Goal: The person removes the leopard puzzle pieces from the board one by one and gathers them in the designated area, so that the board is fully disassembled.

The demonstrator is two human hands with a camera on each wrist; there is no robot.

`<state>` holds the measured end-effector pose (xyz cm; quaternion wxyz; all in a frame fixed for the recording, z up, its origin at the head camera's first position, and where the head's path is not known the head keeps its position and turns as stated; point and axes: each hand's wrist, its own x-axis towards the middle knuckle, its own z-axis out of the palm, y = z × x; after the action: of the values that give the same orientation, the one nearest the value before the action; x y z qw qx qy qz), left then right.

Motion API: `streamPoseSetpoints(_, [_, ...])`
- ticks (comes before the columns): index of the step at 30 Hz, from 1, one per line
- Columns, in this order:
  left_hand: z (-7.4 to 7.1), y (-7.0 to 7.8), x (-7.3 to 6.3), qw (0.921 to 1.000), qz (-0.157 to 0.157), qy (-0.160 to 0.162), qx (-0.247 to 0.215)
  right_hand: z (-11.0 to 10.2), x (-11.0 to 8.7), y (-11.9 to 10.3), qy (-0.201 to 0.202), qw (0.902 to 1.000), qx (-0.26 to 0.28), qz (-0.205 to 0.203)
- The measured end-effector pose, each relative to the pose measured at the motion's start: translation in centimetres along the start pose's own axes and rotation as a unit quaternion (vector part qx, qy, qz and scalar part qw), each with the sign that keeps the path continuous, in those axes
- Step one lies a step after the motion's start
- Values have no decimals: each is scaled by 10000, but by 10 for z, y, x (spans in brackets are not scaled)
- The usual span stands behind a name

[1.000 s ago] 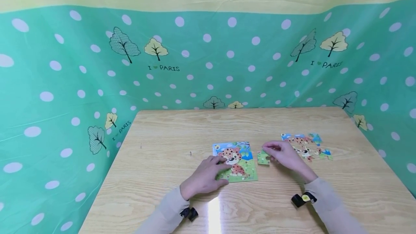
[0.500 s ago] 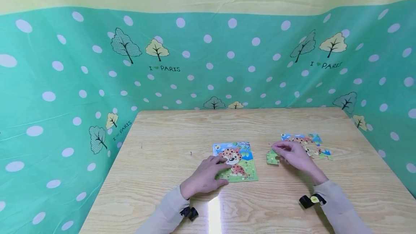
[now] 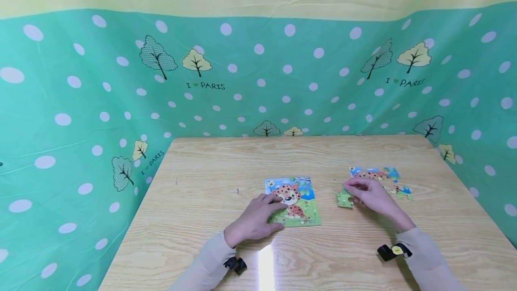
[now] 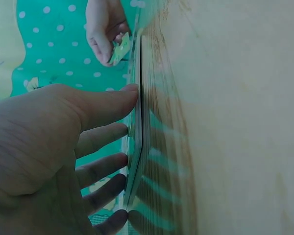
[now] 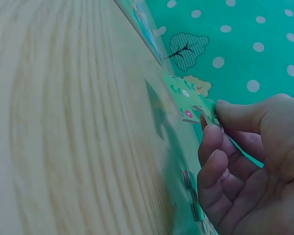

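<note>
My left hand (image 3: 256, 219) rests with spread fingers over the left side of a square jigsaw board (image 3: 308, 208) printed with a cartoon leopard on grass. In the left wrist view its thumb and fingertips touch the board's edge and face. To the right of the board, my right hand (image 3: 375, 199) pinches a green puzzle piece (image 3: 344, 199) between thumb and fingers. The right wrist view shows small flowers on this puzzle piece (image 5: 183, 95), held tilted above the wood with its shadow below.
Several joined or loose puzzle pieces (image 3: 369, 173) lie behind the right hand, which partly hides them. More pieces (image 3: 404, 191) lie to their right. The wooden table (image 3: 194, 219) ends at a green dotted curtain (image 3: 242, 75) at the back and sides.
My right hand has moved to the right with the green puzzle piece, away from the board and closer to the other pieces. The left hand has stayed in place on the board.
</note>
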<state>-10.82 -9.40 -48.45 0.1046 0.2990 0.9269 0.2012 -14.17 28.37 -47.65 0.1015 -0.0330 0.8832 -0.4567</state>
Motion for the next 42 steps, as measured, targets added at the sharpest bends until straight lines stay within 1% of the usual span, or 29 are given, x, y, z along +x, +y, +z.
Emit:
streamPoseSetpoints(11, [2,-3,1,10000,91,18,-10,-17,-6,11,3,9996,-135,247])
streamPoseSetpoints(17, [2,-3,2,10000,66,30,28,-27,-9,16,-9,9990,-337,287])
streamPoseSetpoints(22, [2,-4,2,10000,26,23,6,-34,-12,18,-111,9971,-714,250])
streamPoseSetpoints(25, [2,-3,2,10000,24,15,-9,-37,-14,17,-107,9948,-990,204])
streamPoseSetpoints(32, [1,-3,1,10000,33,13,20,-39,-14,18,-163,9898,-1410,-99])
streamPoseSetpoints(36, [1,-3,1,10000,37,-2,14,-39,-12,20,-88,9854,-1688,-205])
streamPoseSetpoints(42, [1,-3,1,10000,30,10,-28,-39,-9,20,47,9827,-1843,-183])
